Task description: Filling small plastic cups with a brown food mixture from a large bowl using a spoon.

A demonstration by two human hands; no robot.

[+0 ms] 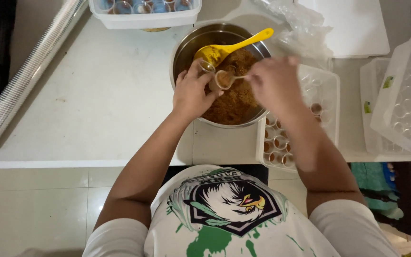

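Cup (213,82), clasped in the left hand (192,95) over the bowl (181,47), takes brown crumbs from the right hand's (274,83) pinched spoon (227,78).

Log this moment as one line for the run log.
left hand: holds small cup | right hand: spoons brown powder into it with small spoon | below: metal bowl, yellow scoop

small clear cup (213,82) | upright, part-filled with brown powder; small spoon (228,79) | loaded, over its mouth
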